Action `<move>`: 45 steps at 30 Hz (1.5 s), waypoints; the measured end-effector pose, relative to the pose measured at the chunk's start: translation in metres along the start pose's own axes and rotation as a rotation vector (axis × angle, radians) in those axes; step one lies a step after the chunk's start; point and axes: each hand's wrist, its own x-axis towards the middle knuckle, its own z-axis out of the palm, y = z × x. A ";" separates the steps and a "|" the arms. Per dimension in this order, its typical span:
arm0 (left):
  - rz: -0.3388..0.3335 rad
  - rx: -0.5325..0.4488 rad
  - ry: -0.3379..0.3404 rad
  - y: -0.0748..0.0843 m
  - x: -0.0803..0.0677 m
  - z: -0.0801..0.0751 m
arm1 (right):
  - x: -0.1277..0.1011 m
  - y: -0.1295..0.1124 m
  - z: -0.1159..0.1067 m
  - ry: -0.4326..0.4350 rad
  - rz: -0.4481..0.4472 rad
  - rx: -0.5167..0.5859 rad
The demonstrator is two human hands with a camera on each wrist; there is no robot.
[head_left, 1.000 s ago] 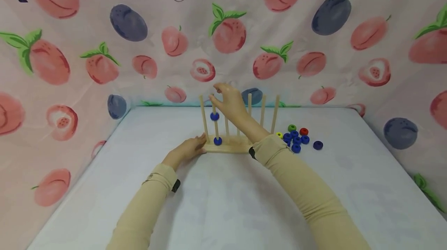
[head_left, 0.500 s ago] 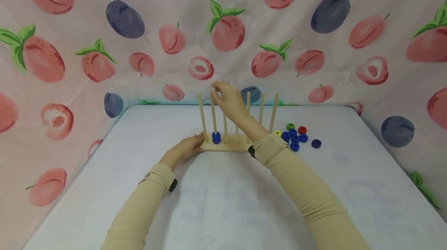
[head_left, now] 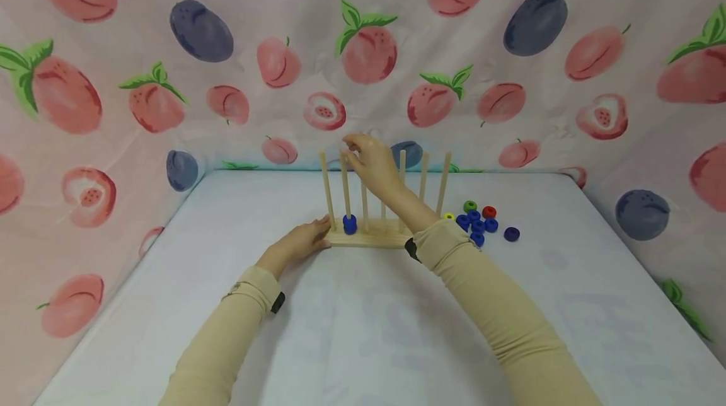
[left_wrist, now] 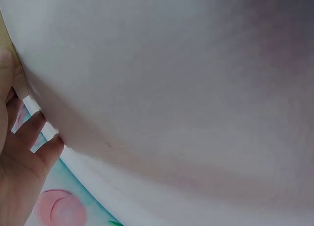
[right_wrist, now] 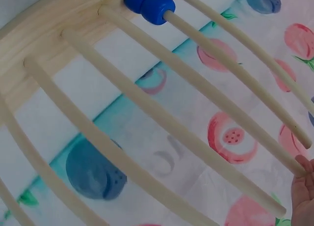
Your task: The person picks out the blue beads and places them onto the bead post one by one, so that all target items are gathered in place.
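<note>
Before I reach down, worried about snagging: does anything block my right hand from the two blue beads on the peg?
Nothing visible; below the right hand, only bare peg leads to the blue beads.

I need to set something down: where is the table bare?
Bare white table shows between the sleeves, nearer than the wooden rack; left of the left hand; and right of the purple bead. Crowded: the rack and the loose beads beside it.

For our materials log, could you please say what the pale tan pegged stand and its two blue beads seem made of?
Pale tan stand with round pegs: likely bare, matte wood, given the grain lines on its base. Two rounded blue beads: smooth with a slight sheen, so perhaps painted wood or plastic.
</note>
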 end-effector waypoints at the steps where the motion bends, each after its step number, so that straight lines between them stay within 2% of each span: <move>1: -0.007 0.018 -0.001 0.003 0.000 -0.001 | 0.000 0.001 0.000 0.010 0.005 0.033; 5: -0.029 0.049 -0.017 0.007 0.000 -0.005 | -0.002 0.007 -0.001 0.038 0.014 0.164; 8: -0.019 0.058 -0.023 0.005 0.001 -0.009 | -0.001 0.009 -0.001 0.041 -0.008 0.209; 15: 0.007 0.069 -0.036 0.002 0.004 -0.012 | -0.004 0.006 -0.013 0.008 -0.123 0.196; 18: 0.003 0.069 -0.035 0.002 0.006 -0.011 | -0.010 0.006 -0.018 -0.006 -0.134 0.183; 25: 0.004 0.060 -0.044 0.001 0.007 -0.010 | -0.028 0.012 -0.027 0.015 -0.094 0.123; 29: 0.002 0.045 -0.040 0.000 0.007 -0.011 | -0.037 0.017 -0.033 0.017 -0.047 0.140; 36: 0.019 0.018 -0.047 0.000 0.006 -0.011 | -0.054 0.026 -0.046 -0.041 0.011 0.165; 45: 0.024 0.043 -0.045 -0.002 0.005 -0.011 | -0.077 0.043 -0.069 -0.142 -0.008 0.173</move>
